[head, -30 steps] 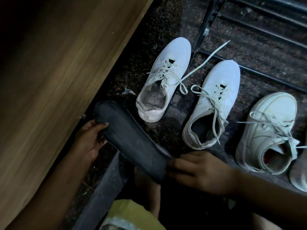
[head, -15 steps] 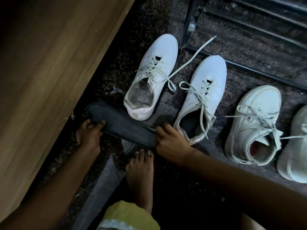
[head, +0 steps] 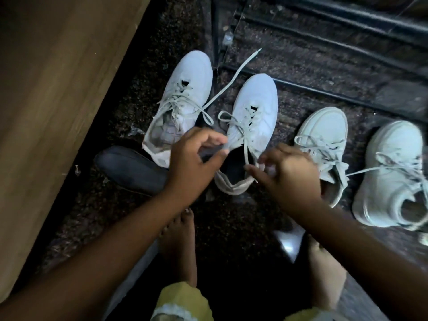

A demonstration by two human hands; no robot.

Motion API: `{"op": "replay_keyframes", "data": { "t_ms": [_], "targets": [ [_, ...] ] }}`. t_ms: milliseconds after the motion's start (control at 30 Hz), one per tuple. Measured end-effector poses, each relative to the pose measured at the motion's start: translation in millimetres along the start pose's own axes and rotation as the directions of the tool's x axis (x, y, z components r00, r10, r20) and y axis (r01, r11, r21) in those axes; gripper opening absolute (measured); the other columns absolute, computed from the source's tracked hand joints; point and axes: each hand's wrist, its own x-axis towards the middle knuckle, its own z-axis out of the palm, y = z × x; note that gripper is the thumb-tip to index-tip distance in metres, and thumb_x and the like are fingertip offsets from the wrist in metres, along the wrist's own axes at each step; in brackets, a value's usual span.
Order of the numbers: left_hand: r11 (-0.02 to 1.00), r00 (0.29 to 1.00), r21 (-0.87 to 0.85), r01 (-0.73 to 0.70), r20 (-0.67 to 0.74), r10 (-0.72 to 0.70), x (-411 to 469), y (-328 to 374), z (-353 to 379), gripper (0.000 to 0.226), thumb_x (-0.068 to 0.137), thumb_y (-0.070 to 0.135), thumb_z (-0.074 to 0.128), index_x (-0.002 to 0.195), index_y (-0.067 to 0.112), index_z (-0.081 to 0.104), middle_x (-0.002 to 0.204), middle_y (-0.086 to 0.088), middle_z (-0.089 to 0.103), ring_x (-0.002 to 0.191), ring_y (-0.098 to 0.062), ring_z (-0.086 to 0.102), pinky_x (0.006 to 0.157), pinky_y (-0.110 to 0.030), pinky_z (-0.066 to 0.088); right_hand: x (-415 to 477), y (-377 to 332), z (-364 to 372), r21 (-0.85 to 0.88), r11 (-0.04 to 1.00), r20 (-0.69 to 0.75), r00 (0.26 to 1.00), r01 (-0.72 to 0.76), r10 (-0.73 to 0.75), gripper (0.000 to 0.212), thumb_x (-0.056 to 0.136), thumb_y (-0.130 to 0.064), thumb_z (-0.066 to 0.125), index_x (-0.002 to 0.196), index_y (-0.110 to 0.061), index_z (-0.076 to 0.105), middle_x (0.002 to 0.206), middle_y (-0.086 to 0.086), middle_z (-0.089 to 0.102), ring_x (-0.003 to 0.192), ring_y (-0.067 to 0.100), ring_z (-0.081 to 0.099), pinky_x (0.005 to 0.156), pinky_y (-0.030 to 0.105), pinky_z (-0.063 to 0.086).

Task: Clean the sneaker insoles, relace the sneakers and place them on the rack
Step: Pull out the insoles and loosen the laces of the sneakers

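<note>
Two white sneakers stand side by side on the dark floor. The left sneaker has no insole inside and its lace trails loose. The right sneaker still shows a dark inside. My left hand pinches the tongue of the right sneaker at its opening. My right hand hovers at the sneaker's right collar with curled fingers touching the rim and a lace end; its grip is blurred. A dark insole lies flat on the floor to the left, partly under my left wrist.
A wooden cabinet side runs along the left. A black metal shoe rack stands behind the sneakers. Two more pale sneakers, one and another, sit to the right. My bare feet rest on the floor below my hands.
Both hands let go of the dark insole, which now lies on the floor. They moved to the right sneaker, and my left hand took hold of its tongue.
</note>
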Motion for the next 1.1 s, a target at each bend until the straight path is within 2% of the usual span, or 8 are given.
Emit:
{"op": "replay_keyframes", "data": {
  "t_ms": [267,367,467,567,733,833,967,1100],
  "targets": [
    [0.994,0.994,0.044,0.104,0.022,-0.105,17,-13,41,0.016,0.080,0.004,0.068,0.092,0.014,0.067,0.094,-0.006,0.063,0.079,-0.012,0.062,0.068,-0.006,0.046,-3,6,26,0.038,0.997,0.053,0.997,-0.067,0.065,0.011,0.078,-0.031,0.062,0.074,-0.020,0.062,0.075,-0.003,0.055,0.079,0.024,0.059,0.068,0.028,0.032],
    [0.993,0.996,0.066,0.094,-0.011,-0.093,18,-7,44,0.013,0.079,0.006,0.068,0.089,0.015,0.067,0.091,-0.004,0.065,0.077,-0.012,0.063,0.068,-0.008,0.047,-9,6,9,0.276,0.953,0.071,0.991,-0.128,0.113,0.009,0.074,-0.027,0.062,0.067,-0.022,0.059,0.068,-0.006,0.054,0.064,0.016,0.055,0.059,0.028,0.040],
    [0.973,0.976,0.077,0.217,-0.023,-0.216,14,0,44,0.018,0.079,0.032,0.065,0.077,0.014,0.069,0.072,0.001,0.068,0.060,-0.009,0.060,0.060,-0.020,0.047,-28,0,-17,0.495,0.858,0.097,0.990,-0.137,0.102,0.011,0.070,-0.029,0.060,0.064,-0.021,0.059,0.065,-0.008,0.054,0.056,0.008,0.052,0.054,0.029,0.044],
    [0.886,0.872,-0.025,0.463,0.191,-0.450,9,12,45,0.037,0.079,0.047,0.064,0.072,0.010,0.069,0.059,0.000,0.067,0.046,-0.013,0.056,0.051,-0.024,0.043,-52,-6,-36,0.608,0.787,0.154,0.988,-0.105,0.012,0.008,0.069,-0.029,0.058,0.065,-0.022,0.060,0.065,-0.009,0.055,0.057,0.006,0.054,0.053,0.012,0.039],
    [0.705,0.742,-0.258,0.660,0.368,-0.560,-4,39,52,0.028,0.092,0.020,0.055,0.074,0.001,0.065,0.054,-0.001,0.060,0.040,-0.007,0.045,0.041,-0.016,0.034,-82,-4,-59,0.686,0.727,0.336,0.870,0.038,-0.362,0.021,0.068,-0.015,0.074,0.071,-0.029,0.059,0.077,-0.019,0.055,0.070,-0.006,0.057,0.060,0.005,0.037],
    [0.812,0.810,-0.216,0.542,0.392,-0.437,-10,53,47,0.029,0.093,0.016,0.054,0.066,0.007,0.062,0.052,-0.001,0.056,0.042,-0.003,0.044,0.044,-0.014,0.034,-77,13,-63,0.659,0.751,0.426,0.806,0.036,-0.412,0.013,0.074,-0.032,0.074,0.075,-0.030,0.061,0.079,-0.020,0.057,0.073,-0.011,0.056,0.063,0.006,0.041],
    [0.972,0.915,-0.137,0.189,0.383,-0.124,-27,74,46,0.026,0.087,0.027,0.058,0.063,0.019,0.059,0.052,0.000,0.051,0.052,-0.007,0.048,0.052,-0.026,0.039,-32,29,-58,0.812,0.466,0.399,0.917,-0.351,-0.005,0.033,0.085,-0.040,0.063,0.072,-0.010,0.064,0.061,-0.002,0.061,0.059,0.003,0.053,0.057,0.017,0.042],
    [0.960,0.840,-0.070,-0.272,0.469,0.272,-38,109,50,0.023,0.088,0.022,0.058,0.066,0.021,0.052,0.066,0.008,0.043,0.065,-0.012,0.046,0.061,-0.031,0.040,-5,16,-52,0.796,0.249,0.547,0.832,-0.551,0.091,0.043,0.086,-0.037,0.052,0.089,0.003,0.066,0.078,0.016,0.070,0.066,0.018,0.060,0.059,0.025,0.048]
  ]
}}
